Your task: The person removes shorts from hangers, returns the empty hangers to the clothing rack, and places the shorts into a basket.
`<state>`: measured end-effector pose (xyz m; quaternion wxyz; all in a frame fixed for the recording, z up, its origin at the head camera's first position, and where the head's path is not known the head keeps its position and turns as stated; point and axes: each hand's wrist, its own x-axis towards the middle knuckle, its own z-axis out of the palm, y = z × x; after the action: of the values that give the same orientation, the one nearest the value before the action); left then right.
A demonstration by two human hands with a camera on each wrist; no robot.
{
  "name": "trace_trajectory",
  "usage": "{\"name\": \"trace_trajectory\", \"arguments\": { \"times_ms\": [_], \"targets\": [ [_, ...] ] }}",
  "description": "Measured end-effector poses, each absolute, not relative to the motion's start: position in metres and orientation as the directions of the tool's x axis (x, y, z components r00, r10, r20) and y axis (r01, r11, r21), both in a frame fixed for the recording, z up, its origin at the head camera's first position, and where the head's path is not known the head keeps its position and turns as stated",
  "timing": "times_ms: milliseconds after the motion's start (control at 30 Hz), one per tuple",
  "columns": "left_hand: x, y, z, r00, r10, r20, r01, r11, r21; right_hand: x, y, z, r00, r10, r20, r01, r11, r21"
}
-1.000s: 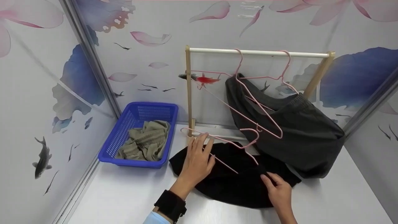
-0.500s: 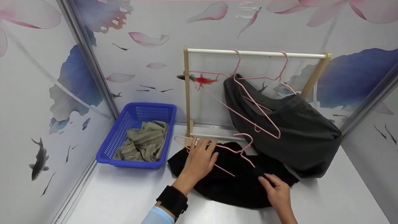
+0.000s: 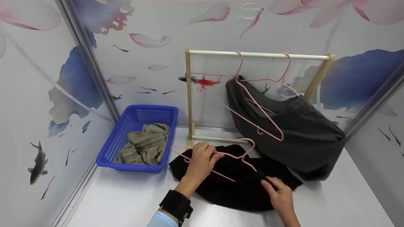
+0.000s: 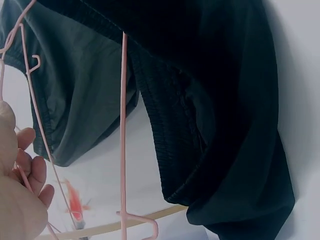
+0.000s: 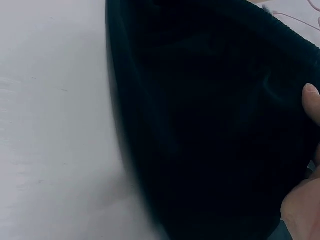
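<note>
My left hand (image 3: 201, 160) grips the left shoulder of a pink clothes hanger (image 3: 242, 156), whose hook points up and back. A black garment (image 3: 233, 195) with an elastic waistband lies spread on the table below. In the left wrist view, the hanger's lower bar (image 4: 123, 125) runs into the opening of the garment (image 4: 235, 100). The hanger's right end is hidden by the cloth. My right hand (image 3: 281, 195) pinches the waistband right by that hidden end, its thumb (image 5: 311, 102) on the fabric in the right wrist view. The hanger's left end sticks out beyond my left hand, outside the waistband.
Behind stands a small clothes rack (image 3: 258, 54) with wooden posts. Dark grey bottoms (image 3: 303, 138) hang there from one pink hanger, next to another bare hanger (image 3: 268, 116). A blue basket (image 3: 105, 157) at left holds crumpled khaki clothing (image 3: 148, 143). Printed panels surround the table.
My left hand has closed from loosely spread fingers onto the hanger. The hanger has shifted left and down toward the garment. My right hand keeps its pinch on the waistband.
</note>
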<state>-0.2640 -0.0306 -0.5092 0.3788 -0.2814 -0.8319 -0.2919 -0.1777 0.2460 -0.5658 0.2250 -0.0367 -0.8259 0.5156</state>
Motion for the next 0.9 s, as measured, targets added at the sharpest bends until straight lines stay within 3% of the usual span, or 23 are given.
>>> {"name": "trace_trajectory", "arguments": {
  "times_ms": [667,900],
  "targets": [
    [-0.263,-0.04,-0.502,-0.534,0.158,0.831,0.694,0.643,0.323,-0.175,0.237,-0.564,-0.851,0.311,0.423,-0.266,0.438,-0.859],
    [-0.264,-0.047,-0.5,-0.548,0.131,0.826,0.677,0.65,0.345,-0.18,0.249,-0.579,-0.875,0.313,0.369,-0.228,0.407,-0.885]
  ]
}}
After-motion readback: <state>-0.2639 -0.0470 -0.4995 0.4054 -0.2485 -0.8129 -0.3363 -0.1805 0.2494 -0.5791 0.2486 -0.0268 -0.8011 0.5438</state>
